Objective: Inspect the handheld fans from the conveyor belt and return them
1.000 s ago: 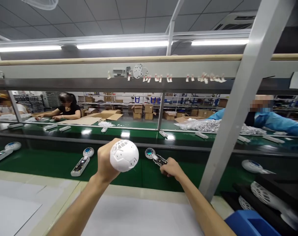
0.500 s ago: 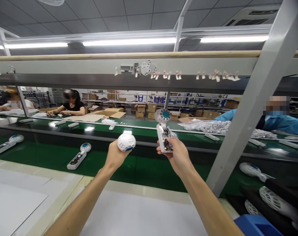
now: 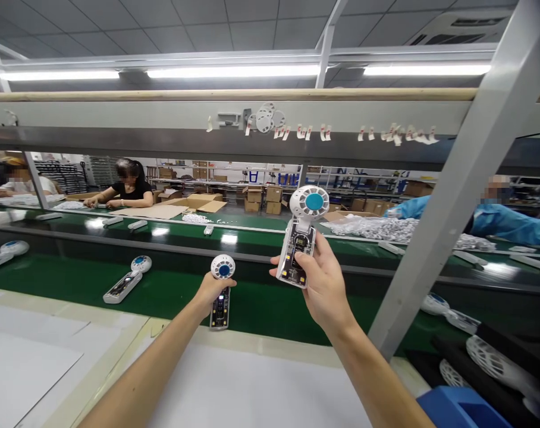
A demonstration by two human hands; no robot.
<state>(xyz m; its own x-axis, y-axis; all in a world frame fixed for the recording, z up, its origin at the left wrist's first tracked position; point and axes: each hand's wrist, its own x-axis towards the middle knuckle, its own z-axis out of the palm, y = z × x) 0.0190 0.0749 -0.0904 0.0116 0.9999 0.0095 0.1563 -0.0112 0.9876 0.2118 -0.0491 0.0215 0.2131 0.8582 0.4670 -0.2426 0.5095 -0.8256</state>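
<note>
left hand [image 3: 213,291] closed round neck of handheld fan [image 3: 219,312]; right hand [image 3: 324,285] gripping second fan [image 3: 309,202], thumb on exposed circuit board [image 3: 300,241]; both above green conveyor belt [image 3: 261,309]. risk: thumb pressure may damage board; loose grip may drop fan onto belt.

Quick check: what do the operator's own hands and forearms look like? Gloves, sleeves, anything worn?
The left hand and right hand are bare, with no gloves. The left forearm and right forearm show no sleeves. No watch, bracelet, cable or marking is visible.
</note>
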